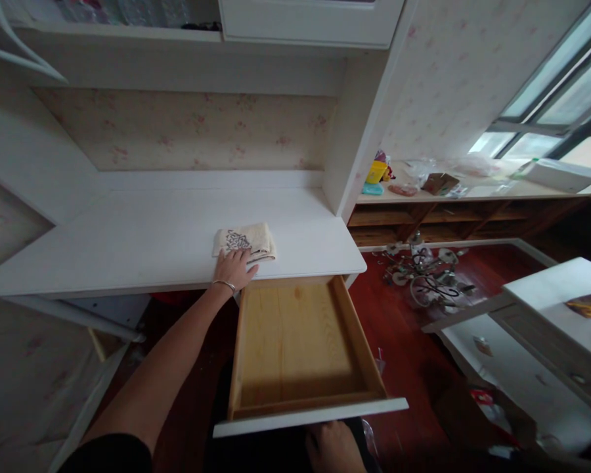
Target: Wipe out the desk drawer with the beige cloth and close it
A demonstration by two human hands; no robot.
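Note:
My left hand point(234, 268) reaches forward and lies with its fingers stretched over the near edge of a folded beige cloth point(256, 238) with a dark printed pattern. The cloth rests on a white desk point(167, 230), close to its front edge. Below it, a wooden drawer point(300, 341) with a white front is pulled out, and nothing lies inside. My right hand point(335, 448) is curled at the middle of the drawer front, low in the view. Its fingertips and any knob there are hidden.
White shelving point(305, 20) overhangs the desk. To the right, a low shelf unit point(423, 213) under the window carries bags and small items. A metal chandelier point(426, 272) lies on the red floor point(374, 309). A white cabinet point(561, 315) stands at the right.

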